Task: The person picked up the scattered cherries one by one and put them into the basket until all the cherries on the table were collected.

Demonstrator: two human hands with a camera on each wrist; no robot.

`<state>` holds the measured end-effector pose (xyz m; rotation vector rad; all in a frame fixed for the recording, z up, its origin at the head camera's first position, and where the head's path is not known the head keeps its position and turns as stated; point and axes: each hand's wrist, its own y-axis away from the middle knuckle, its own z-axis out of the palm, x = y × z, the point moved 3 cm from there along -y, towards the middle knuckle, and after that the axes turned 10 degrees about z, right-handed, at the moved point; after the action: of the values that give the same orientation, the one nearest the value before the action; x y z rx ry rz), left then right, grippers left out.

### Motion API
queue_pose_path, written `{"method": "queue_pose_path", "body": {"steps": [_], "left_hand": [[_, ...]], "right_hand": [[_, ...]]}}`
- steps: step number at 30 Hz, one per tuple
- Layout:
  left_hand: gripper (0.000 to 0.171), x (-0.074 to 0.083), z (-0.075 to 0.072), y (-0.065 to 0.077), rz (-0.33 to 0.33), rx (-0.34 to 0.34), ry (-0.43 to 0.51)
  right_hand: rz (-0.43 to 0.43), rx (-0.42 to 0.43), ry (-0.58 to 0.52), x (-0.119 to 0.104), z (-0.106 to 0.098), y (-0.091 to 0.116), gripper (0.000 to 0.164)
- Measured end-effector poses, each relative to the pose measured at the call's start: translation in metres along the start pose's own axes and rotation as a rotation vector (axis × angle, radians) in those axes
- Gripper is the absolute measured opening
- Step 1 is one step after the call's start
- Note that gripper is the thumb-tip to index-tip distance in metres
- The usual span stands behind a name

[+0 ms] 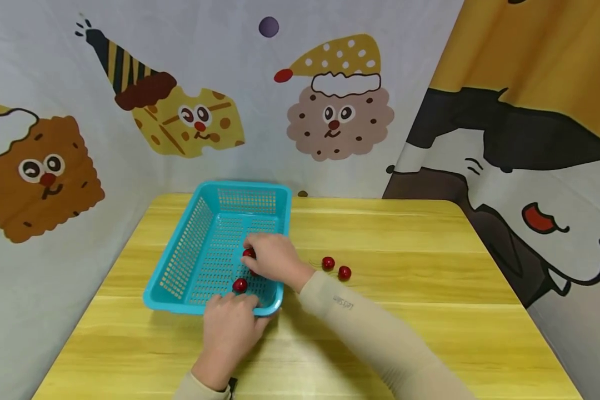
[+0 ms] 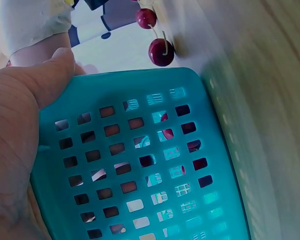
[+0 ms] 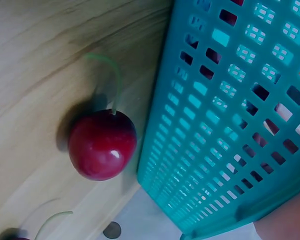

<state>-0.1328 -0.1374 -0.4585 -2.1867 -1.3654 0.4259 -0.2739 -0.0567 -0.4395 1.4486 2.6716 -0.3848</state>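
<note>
Inside the basket, the right hand pinches a cherry; the left hand grips the basket's near rim. Two loose cherries lie right of the basket, nearer to the right hand.

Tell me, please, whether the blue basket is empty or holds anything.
Not empty: in the head view, a cherry lies inside the basket, near the left hand.
</note>
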Motion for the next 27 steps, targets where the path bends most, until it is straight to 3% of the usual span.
{"method": "queue_pose_path", "body": {"steps": [10,27], "left_hand": [[0.039,0.0009,-0.0001,0.0030,-0.007,0.022,-0.014],[0.038,0.0011,-0.0018,0.0008,0.010,0.036,-0.003]], "right_hand": [[0.003,-0.070,0.144,-0.0042,0.0033,-0.0007,0.030],[0.016,-0.081,0.162,-0.0023,0.0038,-0.0020,0.030]]}}
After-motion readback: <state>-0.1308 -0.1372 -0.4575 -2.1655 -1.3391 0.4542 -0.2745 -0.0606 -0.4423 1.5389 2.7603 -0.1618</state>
